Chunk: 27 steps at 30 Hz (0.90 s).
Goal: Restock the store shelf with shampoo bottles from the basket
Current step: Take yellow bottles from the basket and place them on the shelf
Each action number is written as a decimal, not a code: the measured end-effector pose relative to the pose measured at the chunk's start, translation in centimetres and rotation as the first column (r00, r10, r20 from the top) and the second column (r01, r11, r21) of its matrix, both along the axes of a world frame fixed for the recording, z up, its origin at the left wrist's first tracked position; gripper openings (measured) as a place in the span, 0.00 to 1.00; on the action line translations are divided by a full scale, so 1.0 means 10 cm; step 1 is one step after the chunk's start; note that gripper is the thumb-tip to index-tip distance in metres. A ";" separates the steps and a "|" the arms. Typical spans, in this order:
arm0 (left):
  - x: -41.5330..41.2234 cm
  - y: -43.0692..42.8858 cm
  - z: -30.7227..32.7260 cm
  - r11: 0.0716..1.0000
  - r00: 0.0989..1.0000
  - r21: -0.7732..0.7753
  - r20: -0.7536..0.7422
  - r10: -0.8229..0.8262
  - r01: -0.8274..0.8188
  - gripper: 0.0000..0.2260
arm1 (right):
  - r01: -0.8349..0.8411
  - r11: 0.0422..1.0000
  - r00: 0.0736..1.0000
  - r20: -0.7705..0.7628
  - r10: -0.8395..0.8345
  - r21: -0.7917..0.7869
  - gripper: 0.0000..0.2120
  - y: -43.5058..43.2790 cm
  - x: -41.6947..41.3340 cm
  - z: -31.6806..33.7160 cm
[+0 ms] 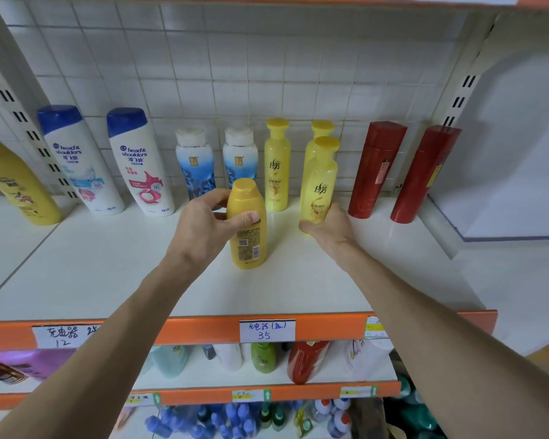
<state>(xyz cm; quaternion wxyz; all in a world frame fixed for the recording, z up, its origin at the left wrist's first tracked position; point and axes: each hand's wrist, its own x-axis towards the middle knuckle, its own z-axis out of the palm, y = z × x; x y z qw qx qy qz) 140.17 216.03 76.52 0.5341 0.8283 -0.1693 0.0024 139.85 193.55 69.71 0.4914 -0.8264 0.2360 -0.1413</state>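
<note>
Left hand [203, 228] grips the upper part of an orange bottle [247, 217] between thumb and curled fingers, upright on the shelf [108, 264], while the right hand [330, 224] wraps the base of a yellow bottle [320, 188] just right of it. Both seem mid-placement: next, each likely needs sliding away from the wrists into the back row [276, 172], barcode [256, 252] turned rearward. Behind the wrists bare shelf runs to the front edge [203, 327]; no basket shows.
</note>
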 end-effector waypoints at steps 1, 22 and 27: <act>0.01 0.00 0.00 1.000 1.000 0.004 -0.014 -0.013 0.013 0.22 | 0.004 1.000 1.000 -0.005 -0.004 0.004 0.30 0.01 -0.02 0.02; -0.11 2.36 0.66 0.828 0.824 -0.016 -0.109 0.556 -0.561 0.14 | -0.453 0.830 0.850 0.124 0.512 -0.326 0.22 2.33 -0.44 0.75; 0.16 3.08 0.65 0.822 0.819 0.038 -0.063 0.570 -0.569 0.16 | -0.496 0.805 0.833 0.083 0.547 -0.325 0.22 3.24 -0.19 0.76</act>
